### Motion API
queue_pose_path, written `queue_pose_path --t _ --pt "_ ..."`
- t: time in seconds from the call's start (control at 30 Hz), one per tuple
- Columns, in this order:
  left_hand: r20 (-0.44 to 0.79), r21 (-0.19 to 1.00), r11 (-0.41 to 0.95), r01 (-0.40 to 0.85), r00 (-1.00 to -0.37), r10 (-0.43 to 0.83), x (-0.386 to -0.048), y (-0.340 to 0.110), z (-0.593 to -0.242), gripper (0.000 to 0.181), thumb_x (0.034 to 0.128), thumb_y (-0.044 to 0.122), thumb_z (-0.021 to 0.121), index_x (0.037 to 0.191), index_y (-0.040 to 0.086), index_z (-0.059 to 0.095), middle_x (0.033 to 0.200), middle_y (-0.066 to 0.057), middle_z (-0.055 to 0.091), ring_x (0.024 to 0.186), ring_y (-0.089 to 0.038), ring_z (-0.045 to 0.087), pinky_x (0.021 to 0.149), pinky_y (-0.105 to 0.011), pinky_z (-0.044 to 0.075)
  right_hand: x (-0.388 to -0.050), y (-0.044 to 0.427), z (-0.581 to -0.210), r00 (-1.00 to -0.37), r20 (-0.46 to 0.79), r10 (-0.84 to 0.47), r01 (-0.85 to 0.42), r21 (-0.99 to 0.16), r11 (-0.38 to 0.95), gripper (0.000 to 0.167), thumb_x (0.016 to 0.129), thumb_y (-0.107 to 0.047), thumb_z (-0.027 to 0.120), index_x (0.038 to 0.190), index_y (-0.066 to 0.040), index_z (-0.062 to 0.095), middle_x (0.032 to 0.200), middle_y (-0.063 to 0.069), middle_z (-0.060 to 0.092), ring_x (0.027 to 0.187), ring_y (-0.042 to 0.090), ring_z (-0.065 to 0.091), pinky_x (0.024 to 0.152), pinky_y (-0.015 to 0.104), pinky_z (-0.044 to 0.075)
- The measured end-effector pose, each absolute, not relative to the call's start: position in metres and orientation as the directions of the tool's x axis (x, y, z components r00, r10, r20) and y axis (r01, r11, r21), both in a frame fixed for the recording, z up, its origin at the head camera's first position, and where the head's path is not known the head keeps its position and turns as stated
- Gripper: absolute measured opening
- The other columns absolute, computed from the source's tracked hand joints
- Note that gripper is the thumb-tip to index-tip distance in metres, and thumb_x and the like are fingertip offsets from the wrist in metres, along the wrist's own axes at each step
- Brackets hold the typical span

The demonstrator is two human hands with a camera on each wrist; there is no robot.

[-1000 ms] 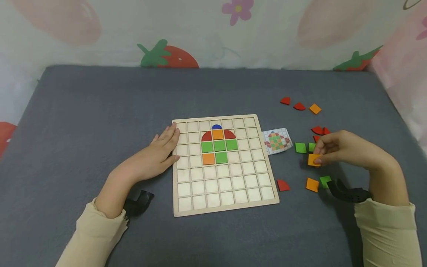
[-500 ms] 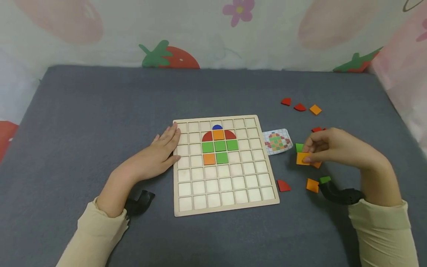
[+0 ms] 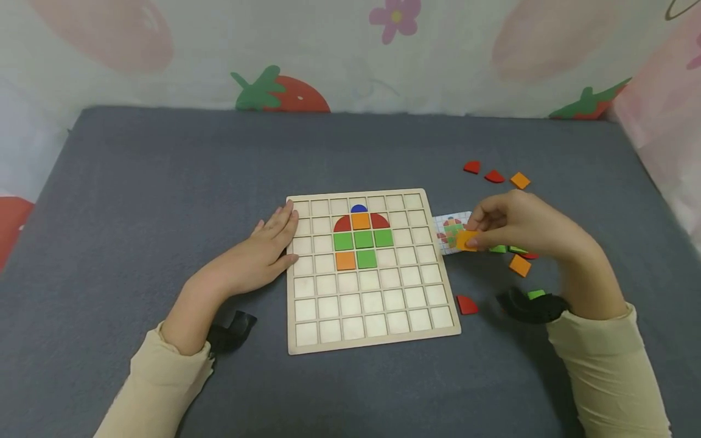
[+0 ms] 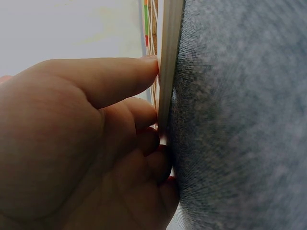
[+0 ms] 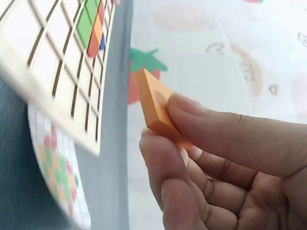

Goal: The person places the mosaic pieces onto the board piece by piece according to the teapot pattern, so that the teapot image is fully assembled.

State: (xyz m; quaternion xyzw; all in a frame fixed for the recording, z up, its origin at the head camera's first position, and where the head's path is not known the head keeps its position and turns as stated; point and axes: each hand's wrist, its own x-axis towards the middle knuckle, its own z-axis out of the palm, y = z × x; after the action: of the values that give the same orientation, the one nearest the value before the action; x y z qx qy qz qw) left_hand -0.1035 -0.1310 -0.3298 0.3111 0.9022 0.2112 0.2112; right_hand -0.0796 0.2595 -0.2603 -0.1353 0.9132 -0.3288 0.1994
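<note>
A wooden grid board [image 3: 374, 345] lies on the dark cloth, with a blue half-round, red quarter-rounds, orange squares and several green squares [image 3: 364, 239] set in its upper cells. The left hand [image 3: 249, 261] rests flat at the board's left edge, fingers extended; its thumb touches the rim in the left wrist view. Above the pattern card [image 3: 446, 226], the right hand [image 3: 526, 225] pinches an orange square [image 3: 465, 241] between thumb and fingers. The right wrist view shows that orange square [image 5: 156, 103] tilted, off the board. The card is partly covered by the hand and piece.
Loose red pieces [image 3: 495, 176] and an orange square [image 3: 519, 180] lie at the upper right. Green and red pieces are partly hidden under the right hand, near another orange square [image 3: 519, 266]. A red quarter-round [image 3: 467, 305] lies beside the board's lower right edge.
My right hand has moved left, carrying the orange square from among the loose pieces to over the card. The left hand has stayed at the board's edge.
</note>
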Motion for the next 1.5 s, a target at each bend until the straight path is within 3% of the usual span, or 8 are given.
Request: queue_pose_path --t 0.37,0.63,0.93,1.2,1.5 --pt "-0.235 0.516 0.709 0.481 -0.716 0.657 -0.103 -0.13 -0.33 0.066 0.1009 0.021 0.044 0.148 -0.007 0.005 0.155 -0.019 -0.008 0.143 -0.032 -0.006 0.112 -0.052 0.005 -0.095 0.218 -0.265 -0.847 -0.315 -0.429 -0.095 -0.703 0.705 0.012 0.081 -0.01 0.074 0.087 -0.003 0.066 0.08 0.004 0.069 0.072 0.023 0.066 0.065 0.035 0.053" --pt "-0.237 0.523 0.708 0.475 -0.716 0.656 -0.103 -0.129 -0.331 0.067 0.1006 0.02 0.044 0.148 -0.006 0.005 0.155 -0.019 -0.008 0.142 -0.033 -0.006 0.112 -0.052 0.005 -0.105 0.192 -0.278 -0.799 -0.305 -0.518 -0.183 -0.697 0.693 0.007 0.081 -0.006 0.073 0.084 -0.003 0.067 0.076 0.002 0.068 0.068 0.021 0.064 0.062 0.032 0.049" --pt "-0.235 0.517 0.709 0.48 -0.717 0.657 -0.104 -0.129 -0.33 0.067 0.1006 0.021 0.045 0.148 -0.006 0.006 0.155 -0.019 -0.008 0.142 -0.033 -0.005 0.112 -0.052 0.005 -0.108 0.177 -0.288 -0.805 -0.346 -0.482 -0.147 -0.671 0.727 0.004 0.083 0.001 0.069 0.086 0.001 0.066 0.079 0.006 0.069 0.067 0.018 0.065 0.065 0.032 0.054" --pt "-0.243 0.516 0.714 0.473 -0.718 0.652 -0.104 -0.128 -0.33 0.067 0.1004 0.02 0.045 0.148 -0.006 0.006 0.156 -0.019 -0.008 0.143 -0.032 -0.006 0.112 -0.052 0.005 -0.108 0.17 -0.298 -0.81 -0.283 -0.514 -0.266 -0.604 0.752 0.005 0.079 -0.004 0.074 0.079 -0.004 0.069 0.07 -0.002 0.067 0.065 0.012 0.062 0.07 0.033 0.049" --pt "-0.246 0.51 0.716 0.477 -0.716 0.653 -0.105 -0.129 -0.331 0.067 0.1004 0.02 0.045 0.148 -0.006 0.005 0.156 -0.019 -0.009 0.143 -0.031 -0.006 0.112 -0.052 0.005 -0.109 0.171 -0.299 -0.82 -0.29 -0.493 -0.239 -0.61 0.755 0.005 0.078 -0.005 0.075 0.078 -0.006 0.071 0.073 -0.002 0.067 0.067 0.012 0.061 0.068 0.032 0.048"
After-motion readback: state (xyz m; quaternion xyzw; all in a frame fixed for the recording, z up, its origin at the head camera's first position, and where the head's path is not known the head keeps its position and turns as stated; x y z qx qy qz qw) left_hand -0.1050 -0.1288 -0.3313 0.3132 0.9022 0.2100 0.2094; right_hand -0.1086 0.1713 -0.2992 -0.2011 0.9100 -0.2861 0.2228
